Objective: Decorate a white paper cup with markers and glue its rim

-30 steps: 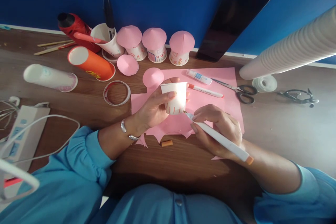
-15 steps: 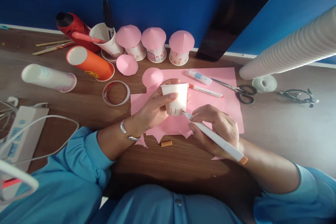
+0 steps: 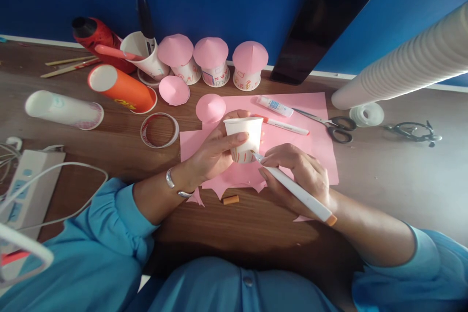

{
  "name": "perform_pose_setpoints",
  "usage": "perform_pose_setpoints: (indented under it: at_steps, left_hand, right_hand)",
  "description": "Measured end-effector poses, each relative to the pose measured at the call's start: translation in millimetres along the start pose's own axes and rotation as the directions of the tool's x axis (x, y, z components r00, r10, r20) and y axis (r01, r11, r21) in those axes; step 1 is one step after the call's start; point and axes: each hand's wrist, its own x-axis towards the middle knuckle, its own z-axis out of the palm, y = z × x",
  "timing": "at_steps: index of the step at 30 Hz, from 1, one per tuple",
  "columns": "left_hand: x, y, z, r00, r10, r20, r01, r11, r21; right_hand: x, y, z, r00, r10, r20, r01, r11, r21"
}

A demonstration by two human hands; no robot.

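My left hand [image 3: 214, 153] is wrapped round a small white paper cup [image 3: 245, 139] with orange strokes drawn near its base. It holds the cup above the pink paper sheet [image 3: 314, 136]. My right hand [image 3: 298, 175] pinches a white marker [image 3: 296, 191] with an orange end cap. The marker's tip touches the cup's lower right side. An orange marker cap [image 3: 231, 200] lies on the table below the sheet's cut edge.
Three decorated cups with pink cone roofs [image 3: 213, 61] stand at the back, with two loose pink cones [image 3: 210, 106] near them. Glue tube [image 3: 274, 105], another marker [image 3: 287, 126], scissors [image 3: 334, 126], tape rings [image 3: 159, 129], an orange cup [image 3: 122, 88], a cup stack [image 3: 405, 66], a phone [image 3: 321, 19] and a power strip [image 3: 25, 185] lie around.
The cup has been turned and tilted slightly in my left hand. The marker tip has crept a little left and up along the cup's lower side.
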Motion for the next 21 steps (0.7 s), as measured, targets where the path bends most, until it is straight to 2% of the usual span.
perform_pose_setpoints:
  at_steps: [21]
  left_hand:
    - [-0.5, 0.1, 1.1, 1.000, 0.015, -0.009, -0.015, 0.999, 0.029]
  right_hand:
    - [0.5, 0.2, -1.5, 1.000, 0.013, 0.013, -0.012, 0.999, -0.035]
